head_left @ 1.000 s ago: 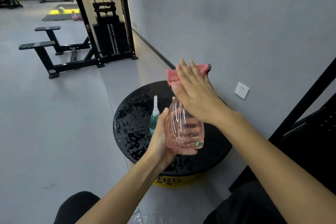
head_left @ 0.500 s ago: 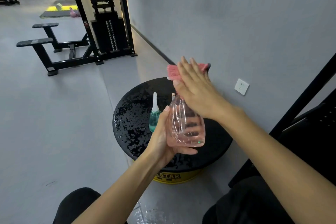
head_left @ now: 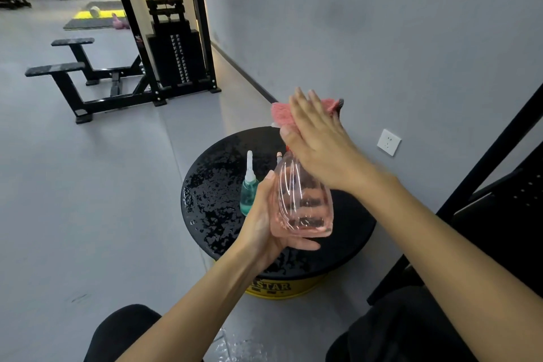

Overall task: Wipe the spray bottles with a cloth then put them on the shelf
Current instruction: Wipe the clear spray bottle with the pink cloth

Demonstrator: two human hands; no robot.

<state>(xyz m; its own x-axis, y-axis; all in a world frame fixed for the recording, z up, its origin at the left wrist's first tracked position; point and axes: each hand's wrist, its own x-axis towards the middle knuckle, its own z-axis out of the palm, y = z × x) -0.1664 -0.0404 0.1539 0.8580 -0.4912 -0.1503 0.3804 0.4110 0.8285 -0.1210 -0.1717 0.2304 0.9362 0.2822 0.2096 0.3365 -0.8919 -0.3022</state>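
My left hand [head_left: 264, 223] grips a clear pink spray bottle [head_left: 302, 203] by its base and side, holding it above the black round platform [head_left: 211, 185]. My right hand [head_left: 317, 138] lies with straight fingers over a pink cloth [head_left: 282, 113], pressing it on the bottle's top, which is hidden under the cloth and hand. A teal spray bottle [head_left: 249, 194] with a white nozzle stands upright on the platform, just left of my left hand.
The platform has a yellow side [head_left: 282, 288] and sits on a grey floor beside a grey wall with a white socket [head_left: 389, 142]. A black weight machine [head_left: 173, 53] and benches stand at the back left. A black frame [head_left: 484, 161] rises at the right.
My right hand with the cloth has shifted slightly along the bottle's top. The left hand keeps its grip on the pink bottle, which stays in about the same place.
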